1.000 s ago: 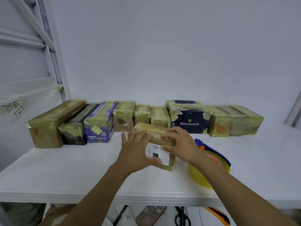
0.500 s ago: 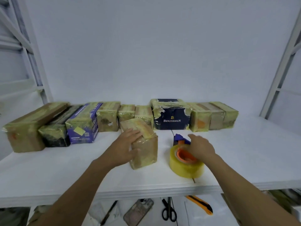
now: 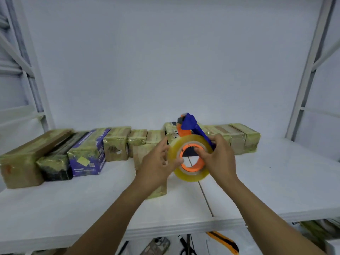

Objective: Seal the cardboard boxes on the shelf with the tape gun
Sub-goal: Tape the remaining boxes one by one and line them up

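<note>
My right hand (image 3: 219, 159) grips the tape gun (image 3: 191, 144), a blue frame with an orange hub and a thick yellowish tape roll, lifted above the white shelf (image 3: 276, 190). My left hand (image 3: 156, 166) touches the roll's left edge with its fingertips. Behind and below my left hand stands a small taped cardboard box (image 3: 141, 155), mostly hidden. A row of taped boxes (image 3: 117, 144) lines the back of the shelf.
A long brown box (image 3: 24, 162) and a purple box (image 3: 88, 157) stand at the left of the row. White rack posts (image 3: 305, 80) rise at both sides. Below the shelf edge lie scissors (image 3: 187, 247), an orange knife (image 3: 226, 242) and a phone (image 3: 156, 247).
My right hand has lifted the tape gun off the shelf and turned it upright. My left hand left the small box and came to the roll.
</note>
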